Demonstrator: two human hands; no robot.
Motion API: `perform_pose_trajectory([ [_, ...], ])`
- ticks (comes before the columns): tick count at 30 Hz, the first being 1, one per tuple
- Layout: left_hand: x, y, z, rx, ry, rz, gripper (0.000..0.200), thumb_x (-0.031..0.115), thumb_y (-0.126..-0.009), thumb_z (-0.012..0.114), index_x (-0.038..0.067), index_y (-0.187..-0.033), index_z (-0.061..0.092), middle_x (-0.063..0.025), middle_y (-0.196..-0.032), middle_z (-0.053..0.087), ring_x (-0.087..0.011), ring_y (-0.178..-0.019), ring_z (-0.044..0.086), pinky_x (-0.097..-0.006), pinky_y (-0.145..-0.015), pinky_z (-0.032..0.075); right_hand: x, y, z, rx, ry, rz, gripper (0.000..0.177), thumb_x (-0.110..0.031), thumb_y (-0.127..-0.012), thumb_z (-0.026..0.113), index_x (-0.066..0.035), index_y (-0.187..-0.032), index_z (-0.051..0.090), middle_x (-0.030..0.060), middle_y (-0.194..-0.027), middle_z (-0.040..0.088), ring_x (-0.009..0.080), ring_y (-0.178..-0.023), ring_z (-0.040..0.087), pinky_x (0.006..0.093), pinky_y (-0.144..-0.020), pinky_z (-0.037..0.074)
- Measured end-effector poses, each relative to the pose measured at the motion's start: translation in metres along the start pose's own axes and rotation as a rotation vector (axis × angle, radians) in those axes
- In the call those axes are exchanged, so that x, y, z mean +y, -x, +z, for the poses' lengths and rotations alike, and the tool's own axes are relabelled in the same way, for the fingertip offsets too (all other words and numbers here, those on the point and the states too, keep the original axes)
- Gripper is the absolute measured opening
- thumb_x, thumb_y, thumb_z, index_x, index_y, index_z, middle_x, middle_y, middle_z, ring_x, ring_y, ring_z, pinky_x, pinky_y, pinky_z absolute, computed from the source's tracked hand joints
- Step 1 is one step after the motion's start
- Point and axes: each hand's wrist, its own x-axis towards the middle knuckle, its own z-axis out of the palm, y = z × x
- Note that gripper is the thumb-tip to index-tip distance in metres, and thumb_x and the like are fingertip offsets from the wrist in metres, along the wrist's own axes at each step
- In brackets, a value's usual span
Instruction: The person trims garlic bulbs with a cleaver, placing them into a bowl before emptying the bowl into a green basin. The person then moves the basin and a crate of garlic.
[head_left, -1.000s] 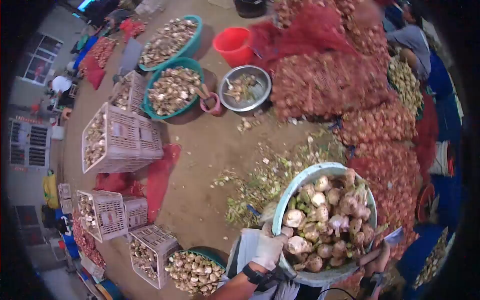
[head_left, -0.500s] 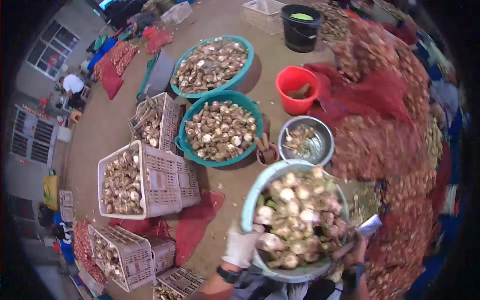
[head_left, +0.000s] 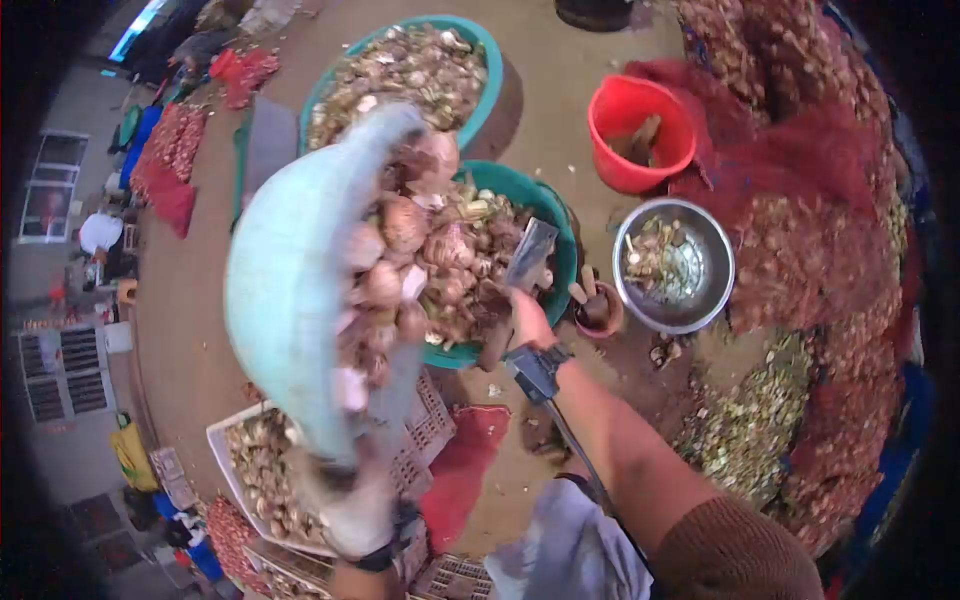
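Observation:
My left hand (head_left: 358, 508), in a whitish glove and smeared by motion, grips the lower rim of a light blue basin (head_left: 285, 270). The basin is tipped on its side, its mouth facing right. Garlic bulbs (head_left: 405, 225) spill from it over a green tub (head_left: 569, 255), which holds more garlic. My right hand (head_left: 532, 322) is closed round a broad-bladed knife (head_left: 532, 252) above the tub's right side. Part of the tub is hidden behind the basin and the falling bulbs.
Another green tub (head_left: 494, 70) of garlic stands behind. To the right are a red bucket (head_left: 640, 178), a metal bowl (head_left: 727, 275) and a small pot (head_left: 598, 318). Red mesh sacks (head_left: 800, 180) line the right side. A white crate (head_left: 225, 450) of garlic stands lower left.
The light blue basin has moved up and left from in front of me and been tipped, and its garlic now pours out. My right hand has left its rim, still holding the knife.

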Motion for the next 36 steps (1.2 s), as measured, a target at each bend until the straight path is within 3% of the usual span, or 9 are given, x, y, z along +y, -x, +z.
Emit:
perform_pose_trajectory([
  [1, -0.007, -0.002, 0.044, -0.123, 0.082, 0.176, 0.026, -0.003, -0.068, 0.067, 0.001, -0.093, 0.058, -0.0110, -0.087, 0.060, -0.0211, -0.080, 0.060, -0.0322, -0.069, 0.048, 0.021, -0.007, -0.026, -0.072, 0.664, -0.467, 0.047, -0.024, -0.080, 0.062, -0.001, -0.120, 0.054, 0.0144, -0.109, 0.061, 0.0226, -0.093, 0.060, 0.0343, -0.084, 0.047],
  [3, -0.120, 0.020, 0.118, -0.445, -0.410, 0.557, 0.022, 0.004, -0.066, 0.065, 0.004, -0.087, 0.057, -0.0134, -0.077, 0.055, -0.0343, -0.072, 0.054, -0.0436, -0.063, 0.046, -0.007, 0.026, -0.040, 0.206, -0.298, 0.448, 0.037, -0.021, -0.086, 0.051, -0.004, -0.119, 0.057, 0.0163, -0.109, 0.062, 0.0188, -0.096, 0.061, 0.0305, -0.083, 0.047],
  [7, -0.243, 0.043, 0.266, -0.594, -0.745, 0.438, 0.023, 0.009, -0.068, 0.060, 0.012, -0.091, 0.056, -0.0080, -0.085, 0.057, -0.0262, -0.079, 0.058, -0.0386, -0.068, 0.047, 0.105, 0.164, -0.211, 0.309, 0.279, 0.276, 0.033, -0.018, -0.087, 0.052, 0.003, -0.111, 0.060, 0.0108, -0.102, 0.065, 0.0206, -0.093, 0.062, 0.0317, -0.082, 0.048],
  [14, -0.234, 0.066, 0.333, -0.606, -0.833, 0.335, 0.013, 0.014, -0.077, 0.057, 0.012, -0.089, 0.051, -0.0087, -0.088, 0.058, -0.0288, -0.082, 0.060, -0.0406, -0.070, 0.048, 0.095, 0.386, -0.284, 0.400, -0.001, 0.685, 0.044, -0.030, -0.083, 0.057, 0.000, -0.115, 0.056, 0.0092, -0.107, 0.063, 0.0207, -0.091, 0.062, 0.0330, -0.079, 0.049],
  [16, -0.226, 0.068, 0.327, -0.610, -0.732, 0.260, 0.019, 0.018, -0.077, 0.060, 0.008, -0.092, 0.053, -0.0123, -0.093, 0.058, -0.0340, -0.082, 0.059, -0.0444, -0.071, 0.048, 0.097, 0.388, -0.271, 0.736, -0.442, 0.907, 0.043, -0.025, -0.083, 0.053, 0.002, -0.116, 0.055, 0.0144, -0.103, 0.063, 0.0276, -0.088, 0.059, 0.0378, -0.082, 0.047],
  [23, -0.136, 0.156, 0.321, -0.323, -0.327, 0.457, 0.052, 0.022, -0.072, 0.070, 0.005, -0.116, 0.049, -0.0227, -0.115, 0.048, -0.0398, -0.106, 0.048, -0.0487, -0.089, 0.040, 0.085, 0.321, -0.237, 0.617, -0.138, 0.539, 0.029, -0.025, -0.085, 0.055, -0.003, -0.103, 0.061, 0.0079, -0.091, 0.063, 0.0211, -0.079, 0.060, 0.0318, -0.072, 0.048],
  [26, -0.149, 0.226, 0.357, -0.342, -0.397, 0.196, 0.056, 0.024, -0.070, 0.072, 0.003, -0.117, 0.048, -0.0237, -0.112, 0.047, -0.0421, -0.104, 0.046, -0.0505, -0.090, 0.038, 0.062, 0.297, -0.247, 0.820, -0.142, 0.489, 0.025, -0.023, -0.084, 0.058, 0.000, -0.094, 0.063, 0.0072, -0.088, 0.063, 0.0169, -0.077, 0.059, 0.0331, -0.064, 0.046],
  [29, -0.165, 0.287, 0.392, -0.611, -0.415, 0.037, 0.052, 0.024, -0.069, 0.070, 0.002, -0.113, 0.052, -0.0244, -0.108, 0.050, -0.0396, -0.101, 0.049, -0.0469, -0.087, 0.041, 0.079, 0.285, -0.290, 0.928, -0.310, 0.659, 0.025, -0.019, -0.083, 0.058, 0.001, -0.097, 0.061, 0.0084, -0.087, 0.064, 0.0182, -0.079, 0.060, 0.0332, -0.066, 0.048],
  [36, -0.081, 0.388, 0.537, -1.122, -0.140, 0.415, 0.057, 0.025, -0.068, 0.073, 0.012, -0.119, 0.053, -0.0171, -0.103, 0.055, -0.0340, -0.097, 0.054, -0.0438, -0.082, 0.045, 0.071, 0.276, -0.324, 1.073, -0.278, 0.572, 0.032, -0.029, -0.088, 0.050, -0.001, -0.102, 0.055, 0.0075, -0.087, 0.056, 0.0194, -0.078, 0.054, 0.0317, -0.071, 0.045],
])
